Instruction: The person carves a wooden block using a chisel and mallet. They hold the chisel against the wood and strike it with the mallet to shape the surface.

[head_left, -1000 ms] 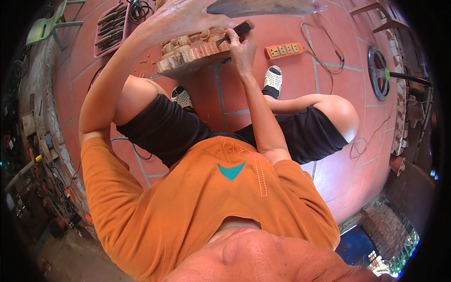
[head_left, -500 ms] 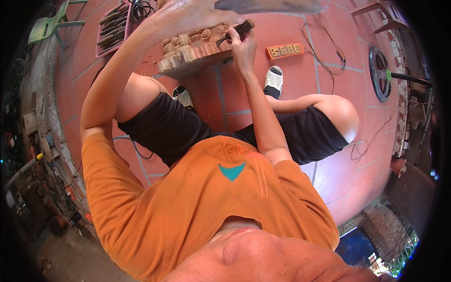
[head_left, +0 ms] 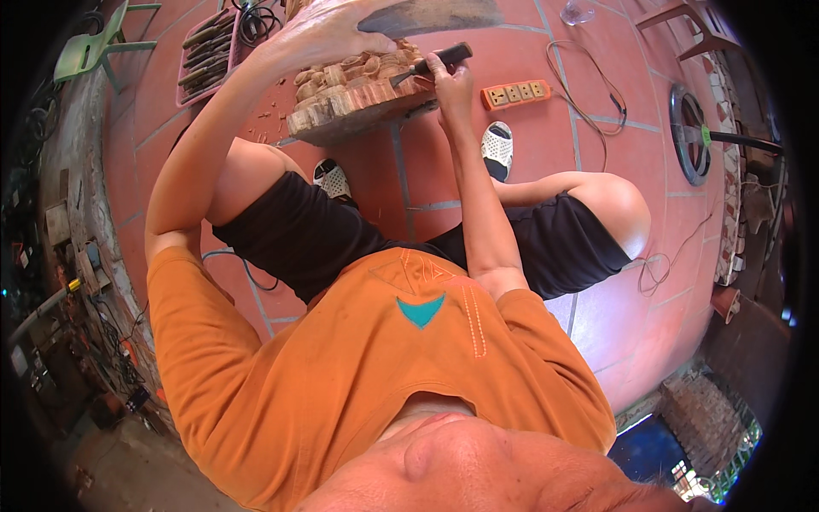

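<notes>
A thick wood carving (head_left: 350,102) with raised rounded shapes and a rough pale edge rests in front of my feet. My right hand (head_left: 454,85) is closed round the dark handle of a chisel (head_left: 448,56). The chisel slants down to the left, its metal tip at the near upper edge of the carving. Above the carving, my left hand (head_left: 333,32) grips a long grey-brown club (head_left: 435,15), smeared by motion and pointing right. The fingers under its grip are partly hidden.
Left of the carving, a pink tray (head_left: 209,60) holds several tools beside coiled black cable (head_left: 256,21). Wood chips lie near it. An orange power strip (head_left: 515,94) with a trailing cord sits to the right. A green chair (head_left: 98,51) and a dark wheel-like ring (head_left: 689,135) stand farther out.
My right hand and the chisel have shifted slightly right, and the handle lies flatter. The club in my left hand has swung back to the left. A clear object now shows at the top right.
</notes>
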A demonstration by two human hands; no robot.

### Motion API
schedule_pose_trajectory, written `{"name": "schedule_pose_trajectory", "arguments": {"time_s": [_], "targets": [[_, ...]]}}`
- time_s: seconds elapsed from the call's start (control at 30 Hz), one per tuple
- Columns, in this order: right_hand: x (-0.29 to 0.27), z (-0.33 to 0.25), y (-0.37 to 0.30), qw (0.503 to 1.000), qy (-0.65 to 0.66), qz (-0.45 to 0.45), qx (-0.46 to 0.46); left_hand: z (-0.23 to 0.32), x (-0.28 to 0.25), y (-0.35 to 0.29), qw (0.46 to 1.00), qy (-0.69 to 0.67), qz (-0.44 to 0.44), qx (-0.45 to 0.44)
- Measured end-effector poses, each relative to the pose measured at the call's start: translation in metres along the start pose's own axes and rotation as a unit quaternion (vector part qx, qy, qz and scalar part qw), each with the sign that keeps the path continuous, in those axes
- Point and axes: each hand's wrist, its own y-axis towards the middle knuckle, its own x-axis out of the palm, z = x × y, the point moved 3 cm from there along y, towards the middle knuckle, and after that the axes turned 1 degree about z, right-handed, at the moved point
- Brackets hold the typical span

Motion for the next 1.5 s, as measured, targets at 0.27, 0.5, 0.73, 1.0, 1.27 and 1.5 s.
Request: {"name": "schedule_pose_trajectory", "arguments": {"time_s": [0.27, 0.5, 0.73, 1.0, 1.27, 1.5], "targets": [[0.012, 0.000, -0.002, 0.984, -0.130, 0.025, -0.121, 0.002, -0.015, -0.009, 0.999, -0.013, 0.025, -0.022], [0.020, -0.015, -0.005, 0.963, -0.203, 0.048, -0.173, 0.011, -0.001, -0.003, 0.997, -0.048, 0.054, -0.037], [0.028, -0.020, -0.013, 0.941, -0.257, 0.055, -0.215, 0.016, -0.001, -0.001, 0.986, 0.046, -0.097, -0.127], [0.033, -0.024, -0.014, 0.940, -0.282, 0.047, -0.188, 0.013, 0.011, -0.001, 0.998, -0.021, 0.046, -0.022], [0.001, 0.007, 0.013, 0.995, -0.079, 0.015, -0.060, 0.011, 0.010, -0.002, 0.999, -0.002, -0.024, -0.042], [-0.008, 0.011, 0.013, 1.000, -0.013, 0.007, -0.010, -0.005, 0.004, -0.009, 0.997, -0.005, 0.005, -0.077]]}}
